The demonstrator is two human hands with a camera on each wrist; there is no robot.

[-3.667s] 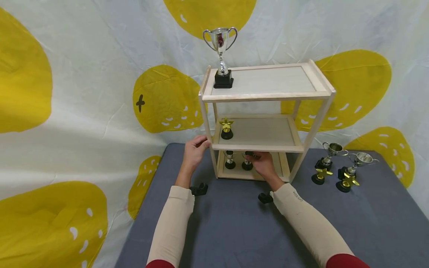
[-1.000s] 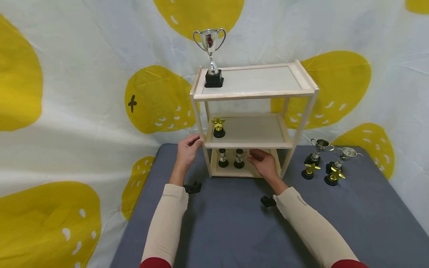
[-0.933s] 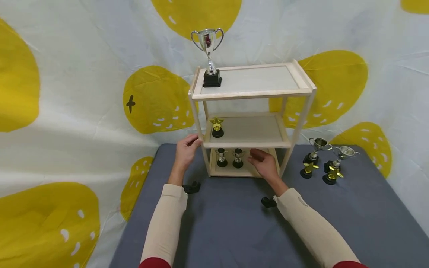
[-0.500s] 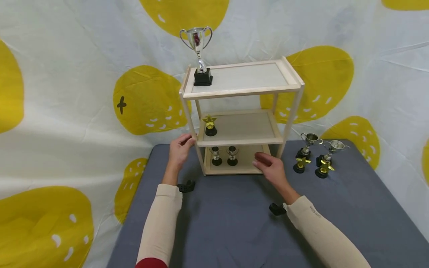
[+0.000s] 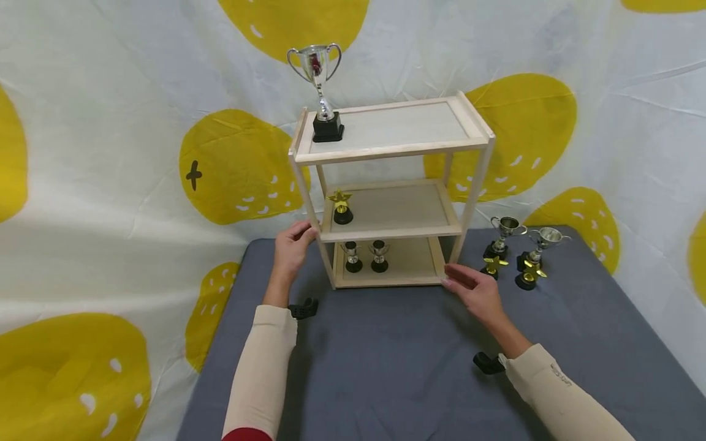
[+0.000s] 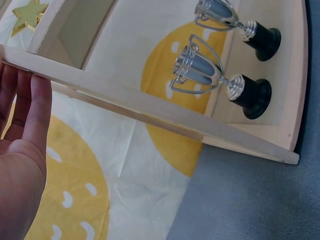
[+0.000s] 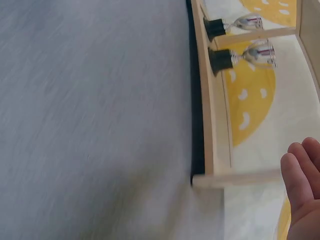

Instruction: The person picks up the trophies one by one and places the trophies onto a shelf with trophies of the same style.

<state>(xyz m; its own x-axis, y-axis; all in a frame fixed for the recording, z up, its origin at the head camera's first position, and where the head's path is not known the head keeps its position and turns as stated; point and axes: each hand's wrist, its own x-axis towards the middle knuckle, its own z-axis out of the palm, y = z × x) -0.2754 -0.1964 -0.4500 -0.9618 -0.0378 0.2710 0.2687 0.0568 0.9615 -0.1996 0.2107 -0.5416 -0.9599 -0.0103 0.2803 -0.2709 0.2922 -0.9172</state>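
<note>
While your left hand (image 5: 292, 248) pinches the left front post of the three-tier wooden shelf (image 5: 405, 127) at about the middle tier, your right hand (image 5: 477, 295) is relaxed by the shelf's lower right front corner, fingers fairly straight and close together, holding nothing. You can't tell whether its fingertips touch that corner.

Read the layout from the right hand: the nearer gold star trophy (image 5: 493, 267) stands just beyond it and slightly to the right, long axis upright, its dark base on the grey-blue tabletop (image 5: 386, 361). The farther gold star trophy (image 5: 527, 277) is further right, also upright, and two silver cup trophies (image 5: 499, 245) stand behind the pair. Your right hand is much the nearer to all four; the shelf's whole width separates your left hand from them.

Within the shelf, two small silver cups (image 5: 379, 258) stand side by side on the bottom tier, left of your right hand. A shelved gold star trophy (image 5: 342, 212) is at the left of the middle tier, and a tall silver cup (image 5: 325, 113) tops the left end.
</note>
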